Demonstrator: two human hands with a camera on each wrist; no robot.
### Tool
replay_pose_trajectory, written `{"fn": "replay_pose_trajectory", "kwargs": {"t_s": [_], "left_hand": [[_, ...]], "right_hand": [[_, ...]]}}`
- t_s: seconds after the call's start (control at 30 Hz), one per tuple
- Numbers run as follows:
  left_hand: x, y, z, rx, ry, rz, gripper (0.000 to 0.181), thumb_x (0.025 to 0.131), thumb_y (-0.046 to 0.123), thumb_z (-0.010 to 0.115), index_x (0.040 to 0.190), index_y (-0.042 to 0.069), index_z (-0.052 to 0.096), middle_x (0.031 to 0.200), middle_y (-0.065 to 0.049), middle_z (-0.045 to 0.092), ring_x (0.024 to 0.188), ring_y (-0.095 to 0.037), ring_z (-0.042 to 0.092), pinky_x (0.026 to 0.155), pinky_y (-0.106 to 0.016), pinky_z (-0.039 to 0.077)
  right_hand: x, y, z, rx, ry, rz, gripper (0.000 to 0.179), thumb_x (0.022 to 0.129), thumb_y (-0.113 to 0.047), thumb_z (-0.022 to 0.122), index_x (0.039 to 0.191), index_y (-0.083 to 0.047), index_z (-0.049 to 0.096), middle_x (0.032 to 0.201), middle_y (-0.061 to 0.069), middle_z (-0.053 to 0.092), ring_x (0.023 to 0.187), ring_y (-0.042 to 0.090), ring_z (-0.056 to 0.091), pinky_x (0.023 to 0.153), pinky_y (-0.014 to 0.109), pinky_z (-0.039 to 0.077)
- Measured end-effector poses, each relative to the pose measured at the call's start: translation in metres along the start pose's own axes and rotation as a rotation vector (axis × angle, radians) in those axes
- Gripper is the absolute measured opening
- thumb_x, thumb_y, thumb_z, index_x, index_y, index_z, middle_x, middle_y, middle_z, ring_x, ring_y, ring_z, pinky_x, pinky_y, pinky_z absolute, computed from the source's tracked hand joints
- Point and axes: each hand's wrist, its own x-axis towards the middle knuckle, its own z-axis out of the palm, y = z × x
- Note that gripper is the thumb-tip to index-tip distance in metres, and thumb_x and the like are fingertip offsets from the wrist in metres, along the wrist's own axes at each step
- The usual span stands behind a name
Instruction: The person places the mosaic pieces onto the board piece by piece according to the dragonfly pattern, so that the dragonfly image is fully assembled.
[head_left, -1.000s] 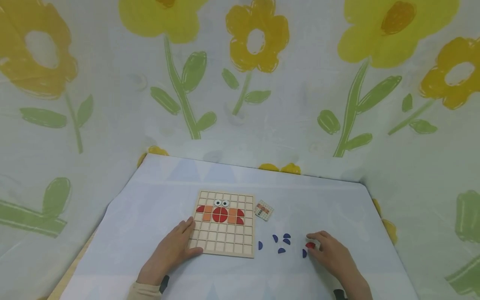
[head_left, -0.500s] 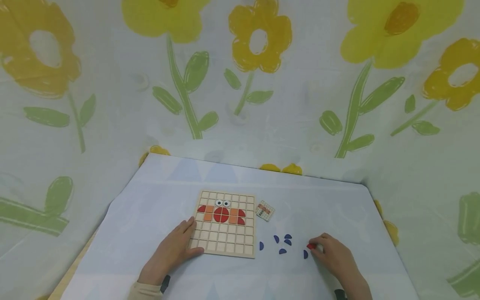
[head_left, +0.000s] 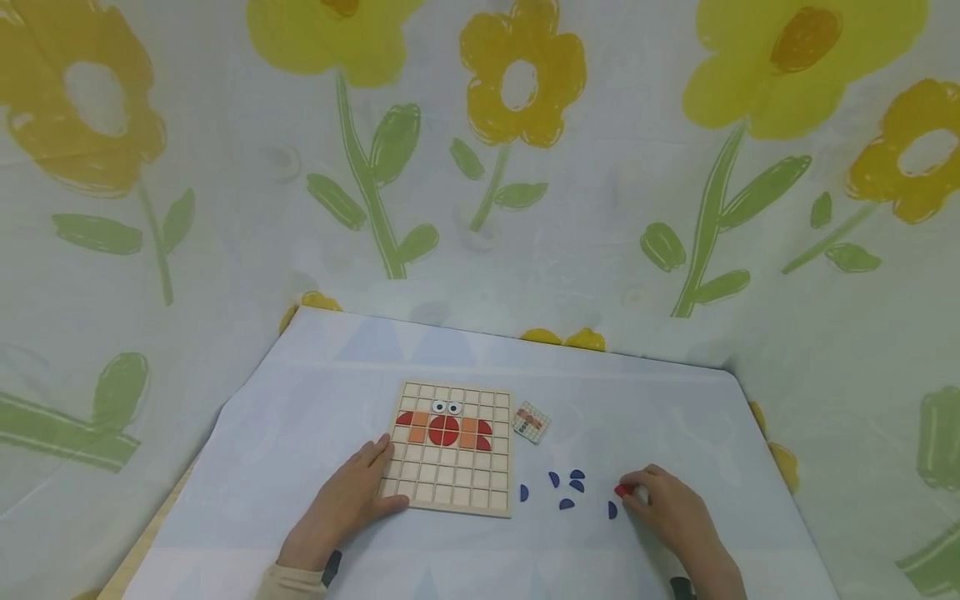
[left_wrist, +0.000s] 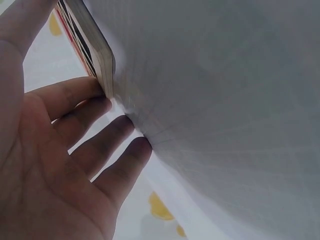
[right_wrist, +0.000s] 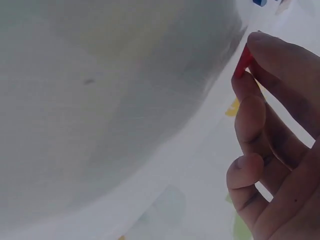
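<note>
A square wooden grid board (head_left: 446, 479) lies on the table, bearing a picture of red and orange pieces (head_left: 444, 431) topped by two eye tiles (head_left: 447, 407). My left hand (head_left: 345, 504) rests at the board's near left corner, fingers along its left side and thumb at the front edge. In the left wrist view, fingertips touch the thick edge of the board (left_wrist: 102, 65). Between thumb and forefinger, my right hand (head_left: 671, 508) pinches a small red piece (right_wrist: 243, 61), seen nearly edge-on in the right wrist view. The piece is low over the table, right of the board.
Several dark blue half-round pieces (head_left: 566, 504) lie scattered between the board and my right hand; one blue piece (head_left: 612, 509) is close to the fingertips. A small pattern card (head_left: 532, 422) sits beside the board's right side. A flowered cloth (head_left: 570, 250) hangs behind the table.
My right thumb and forefinger have closed on the red piece, which lay under them a second ago. The left hand stays at the board. The head view has shifted slightly.
</note>
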Motion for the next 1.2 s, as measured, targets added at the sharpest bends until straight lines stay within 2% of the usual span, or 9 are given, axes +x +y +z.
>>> {"fn": "replay_pose_trajectory", "kwargs": {"t_s": [0.23,0.33,0.47,0.77,1.0,1.2], "left_hand": [[0.000,-0.001,0.001,0.007,-0.003,-0.013,0.095,0.082,0.052,0.080,0.151,-0.002,0.043,0.161,-0.017,0.035,0.146,-0.040,0.034,0.119,-0.051,0.034],[0.000,-0.001,0.002,0.007,-0.004,-0.015,0.096,0.082,0.052,0.080,0.151,-0.002,0.043,0.161,-0.017,0.035,0.146,-0.040,0.034,0.119,-0.052,0.034],[0.000,-0.001,0.002,0.010,-0.004,-0.016,0.096,0.082,0.052,0.080,0.151,-0.002,0.043,0.161,-0.017,0.035,0.146,-0.040,0.034,0.119,-0.052,0.034],[-0.001,0.002,0.000,0.009,-0.008,-0.017,0.094,0.082,0.051,0.080,0.151,-0.002,0.043,0.161,-0.016,0.035,0.146,-0.040,0.035,0.119,-0.051,0.035],[-0.002,0.003,0.000,-0.001,-0.009,-0.015,0.094,0.083,0.051,0.080,0.151,-0.002,0.043,0.162,-0.016,0.035,0.147,-0.039,0.033,0.119,-0.051,0.034],[-0.001,0.001,0.001,0.003,0.015,-0.004,0.094,0.082,0.051,0.080,0.150,-0.003,0.044,0.161,-0.016,0.036,0.146,-0.039,0.035,0.119,-0.051,0.035]], "right_hand": [[0.004,-0.011,0.000,0.008,0.109,-0.065,0.021,0.081,-0.019,0.087,0.100,-0.021,0.078,0.092,-0.007,0.067,0.070,0.010,0.050,0.061,0.026,0.050],[0.007,-0.023,0.000,0.017,0.151,-0.102,0.023,0.080,-0.020,0.088,0.101,-0.022,0.078,0.094,-0.008,0.067,0.071,0.009,0.051,0.060,0.022,0.050],[0.012,-0.041,0.002,0.017,0.168,-0.154,0.024,0.080,-0.021,0.088,0.101,-0.024,0.078,0.093,-0.010,0.066,0.071,0.006,0.051,0.060,0.019,0.050],[0.027,-0.076,0.013,0.042,0.245,-0.417,0.030,0.075,-0.018,0.092,0.101,-0.024,0.079,0.091,-0.014,0.067,0.076,0.005,0.060,0.069,0.019,0.057],[0.036,-0.109,0.025,0.114,0.234,-0.554,0.027,0.078,-0.022,0.090,0.102,-0.025,0.078,0.094,-0.014,0.068,0.077,0.003,0.060,0.067,0.019,0.057],[0.052,-0.133,0.035,0.120,0.251,-0.671,0.028,0.079,-0.026,0.090,0.104,-0.024,0.078,0.098,-0.011,0.070,0.082,0.004,0.064,0.070,0.021,0.059]]}}
